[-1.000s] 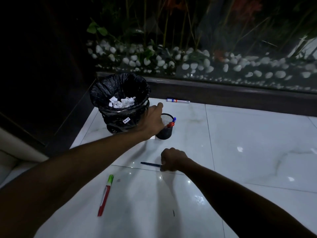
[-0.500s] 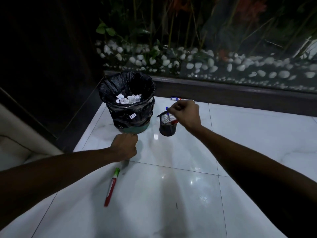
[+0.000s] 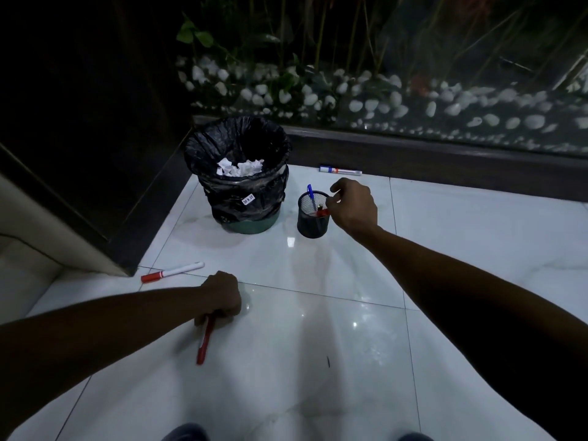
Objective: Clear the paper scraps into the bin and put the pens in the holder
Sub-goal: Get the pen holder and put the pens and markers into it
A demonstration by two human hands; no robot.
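Glossy floor tiles [image 3: 318, 329], mesh holder [image 3: 313, 218]

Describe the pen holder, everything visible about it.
The pen holder is a small black wire-mesh cup, round and open-topped, standing upright on the white tiled floor just right of the bin, apart from it. A blue pen sticks up inside; something red lies at its rim. The right hand is at its right rim.

Black mesh holder [image 3: 313, 218], black-lined bin [image 3: 237, 144] of white scraps [image 3: 240, 167], red pen [image 3: 203, 342], white marbled floor [image 3: 318, 329].
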